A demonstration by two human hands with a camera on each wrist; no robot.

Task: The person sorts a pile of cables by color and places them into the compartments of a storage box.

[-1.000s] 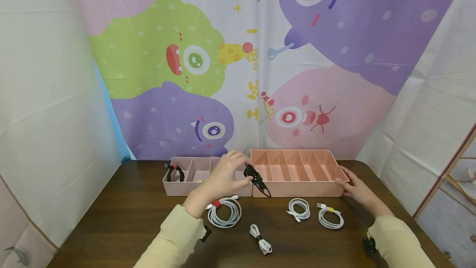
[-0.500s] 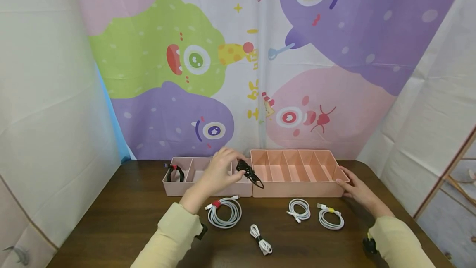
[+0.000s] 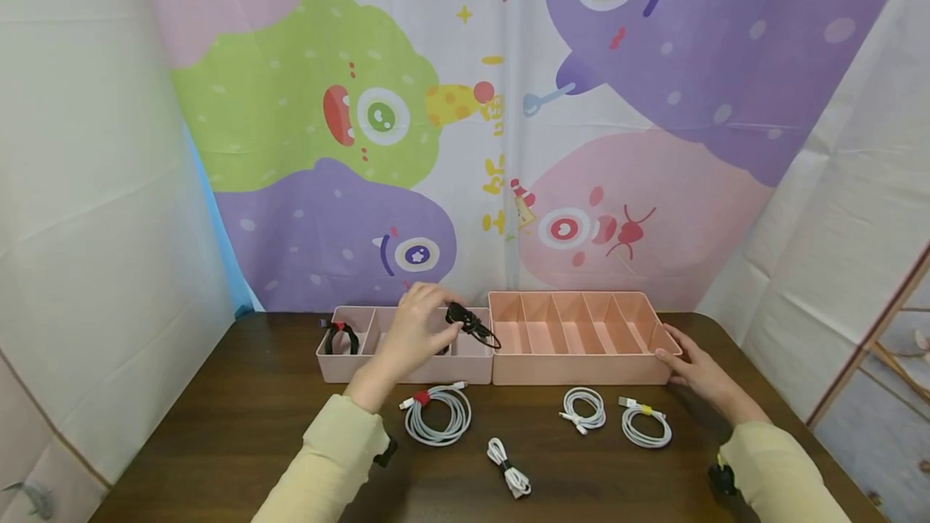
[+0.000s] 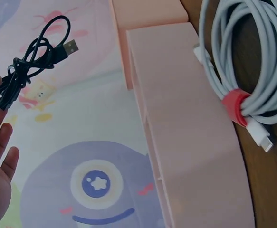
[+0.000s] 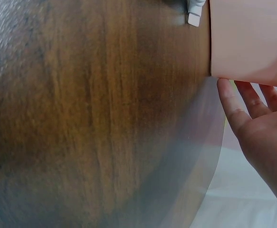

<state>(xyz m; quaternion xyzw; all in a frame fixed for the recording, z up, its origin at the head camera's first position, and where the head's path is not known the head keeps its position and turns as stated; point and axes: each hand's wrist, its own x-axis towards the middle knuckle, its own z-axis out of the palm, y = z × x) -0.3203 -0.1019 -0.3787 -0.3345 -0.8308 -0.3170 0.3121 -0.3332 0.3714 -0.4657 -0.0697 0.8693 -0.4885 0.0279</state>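
Note:
My left hand [image 3: 414, 333] pinches a bundled black USB cable [image 3: 471, 324] between thumb and fingers, above the pale pink divided box [image 3: 407, 368]. In the left wrist view the cable [image 4: 33, 66] hangs in a knotted coil, its metal USB plug facing outward. Inside the pale box's left compartment sits a black coiled cable with a red tie [image 3: 341, 337]; something dark shows partly behind my hand. My right hand [image 3: 697, 366] rests against the right end of the peach divided box [image 3: 581, 370]. Extended fingers [image 5: 231, 102] touch its end wall in the right wrist view.
On the dark wooden table [image 3: 218, 442], before the boxes, lie a white cable with red tie [image 3: 439, 418], a white cable with black tie [image 3: 508, 468], a small white coil [image 3: 584, 410] and a white cable with yellow tie [image 3: 647, 428]. A cartoon curtain [image 3: 465, 144] hangs behind.
My left hand has moved left with the black USB cable, from the seam between the boxes to over the pale pink box's right compartments. The right hand stays at the peach box's end.

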